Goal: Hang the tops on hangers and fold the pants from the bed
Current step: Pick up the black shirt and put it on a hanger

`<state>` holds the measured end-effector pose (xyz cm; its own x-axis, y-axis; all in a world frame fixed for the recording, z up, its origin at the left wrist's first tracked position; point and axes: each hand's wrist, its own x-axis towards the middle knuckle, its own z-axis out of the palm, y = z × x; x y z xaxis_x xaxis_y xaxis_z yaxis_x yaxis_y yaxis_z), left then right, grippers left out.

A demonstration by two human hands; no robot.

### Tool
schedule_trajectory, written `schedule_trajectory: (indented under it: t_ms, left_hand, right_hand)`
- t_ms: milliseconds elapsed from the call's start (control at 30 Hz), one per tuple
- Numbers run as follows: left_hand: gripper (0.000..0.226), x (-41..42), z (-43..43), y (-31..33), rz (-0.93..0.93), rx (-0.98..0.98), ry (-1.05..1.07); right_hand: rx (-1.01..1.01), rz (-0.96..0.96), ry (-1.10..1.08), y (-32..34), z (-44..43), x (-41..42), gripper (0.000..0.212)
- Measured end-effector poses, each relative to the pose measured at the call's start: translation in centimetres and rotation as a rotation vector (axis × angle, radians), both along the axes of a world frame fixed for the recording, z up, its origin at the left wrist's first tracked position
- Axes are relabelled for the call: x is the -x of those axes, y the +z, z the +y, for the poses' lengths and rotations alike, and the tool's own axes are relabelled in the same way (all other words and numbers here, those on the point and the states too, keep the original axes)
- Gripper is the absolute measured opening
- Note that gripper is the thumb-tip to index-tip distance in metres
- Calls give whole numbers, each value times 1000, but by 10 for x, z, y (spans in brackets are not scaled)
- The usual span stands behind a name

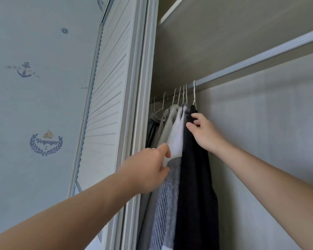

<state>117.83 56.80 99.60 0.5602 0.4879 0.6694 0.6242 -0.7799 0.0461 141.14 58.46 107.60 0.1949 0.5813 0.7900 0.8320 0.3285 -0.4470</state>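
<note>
Head view: wardrobe interior seen from below, both arms raised to the hung clothes; bed and pants out of shot.
Wallpaper [34, 105]: pale, nautical motifs, far left; no part in the step.
Louvred door [107, 114]: just left of the clothes; close enough to catch a sleeve.
Left hand [148, 168]: ring [153, 148] on one finger; thumb on the front of the white top's lower edge, fingers curled behind it, apparently pinching the cloth and drawing it leftward.
Grey tops [167, 121]: bunched on wire hangers at the left end of the row, touching one another.
White top [176, 138]: hung between the grey tops and the dark one; lower edge held by the left hand.
Striped knit [163, 204]: below the white top, pressed against the dark top's left side.
Dark top [193, 186]: task item in hand; already on the rail, last on the right, long, hanging straight.
Hanger [194, 92]: white wire, hook over the rail, slightly apart from the other hooks.
Right hand [206, 132]: thumb and forefinger closed on the dark top just under the hanger's neck.
Rail [260, 58]: silver, bare to the right of the hanger.
Back panel [269, 141]: plain beige, behind the right arm.
Handling advice: hold the neighbours left, settle both shoulders evenly on the wire, check the hook sits fully over the rail, then loosen the upper pinch first.
Likely risk: a shoulder sliding off the thin wire.
</note>
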Motion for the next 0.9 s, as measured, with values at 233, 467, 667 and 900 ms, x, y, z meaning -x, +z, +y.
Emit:
schedule_trajectory:
  t_ms: [233,467,667,900]
  left_hand:
    - [36,96,-38,-41,-82,-130,114]
    - [66,231,-109,-120,-74,-104,398]
    - [74,360,-202,-192,-20,21,717]
    - [75,488,-346,-283,-58,220,1028]
  right_hand:
    - [-18,-195,116,-74,-58,89,62]
    - [84,-437,278,-160,-114,232,70]
    - [201,-535,503,-229,-171,361,69]
    - [313,-628,806,-321,-252,512,71]
